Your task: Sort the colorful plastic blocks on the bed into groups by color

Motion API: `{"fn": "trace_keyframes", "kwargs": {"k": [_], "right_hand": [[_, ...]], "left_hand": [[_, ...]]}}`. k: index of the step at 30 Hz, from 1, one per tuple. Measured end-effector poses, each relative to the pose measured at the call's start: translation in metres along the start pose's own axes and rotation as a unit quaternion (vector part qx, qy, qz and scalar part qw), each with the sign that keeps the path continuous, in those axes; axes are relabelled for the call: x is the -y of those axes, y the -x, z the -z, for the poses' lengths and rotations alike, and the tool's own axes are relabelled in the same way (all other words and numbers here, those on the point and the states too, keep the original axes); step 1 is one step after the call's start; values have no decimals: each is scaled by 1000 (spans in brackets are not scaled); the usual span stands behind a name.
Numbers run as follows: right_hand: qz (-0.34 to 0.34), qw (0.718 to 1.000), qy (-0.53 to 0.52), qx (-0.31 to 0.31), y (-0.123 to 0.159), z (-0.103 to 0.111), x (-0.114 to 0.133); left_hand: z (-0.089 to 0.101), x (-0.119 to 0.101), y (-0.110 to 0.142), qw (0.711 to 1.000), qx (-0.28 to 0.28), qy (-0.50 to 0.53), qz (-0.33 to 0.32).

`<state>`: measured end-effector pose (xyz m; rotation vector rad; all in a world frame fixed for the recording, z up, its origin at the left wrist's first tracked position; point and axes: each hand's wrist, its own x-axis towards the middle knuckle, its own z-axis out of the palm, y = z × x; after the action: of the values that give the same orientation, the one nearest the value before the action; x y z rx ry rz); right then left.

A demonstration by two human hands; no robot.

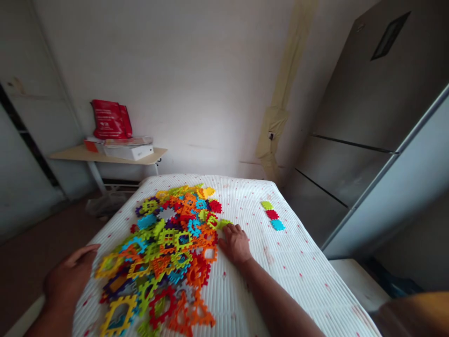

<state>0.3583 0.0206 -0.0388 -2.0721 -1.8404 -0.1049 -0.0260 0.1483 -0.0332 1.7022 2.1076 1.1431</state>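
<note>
A large heap of colourful plastic interlocking tiles with toothed edges covers the left part of the table; many have window-like cut-outs. My right hand is at the heap's right side, its fingers closed on a lime-green tile partly hidden by them. On the table's right side a green tile, a red tile and a blue tile lie in a short row. My left hand is by the table's left edge, beside the heap, holding nothing, with a finger stretched out.
A white quilted cloth with red dots covers the table. Beyond it stands a side table with a red bag and a white box. A grey refrigerator rises on the right, close to the table.
</note>
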Motion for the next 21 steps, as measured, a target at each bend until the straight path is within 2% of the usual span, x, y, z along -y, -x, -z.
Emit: {"fn": "trace_keyframes", "kwargs": {"k": [3,6,17,21], "right_hand": [[4,1000,-5,0,0,0,0],[6,1000,-9,-3,0,0,0],[16,1000,-15,-10,2,-2,-4],[22,1000,-17,-12,1,-6,-7]], "left_hand": [[2,6,-4,997,31,6,65],[-1,6,-3,996,38,19,84],[1,7,5,994,39,79,58],[-2,10,4,994,16,95,48]]}}
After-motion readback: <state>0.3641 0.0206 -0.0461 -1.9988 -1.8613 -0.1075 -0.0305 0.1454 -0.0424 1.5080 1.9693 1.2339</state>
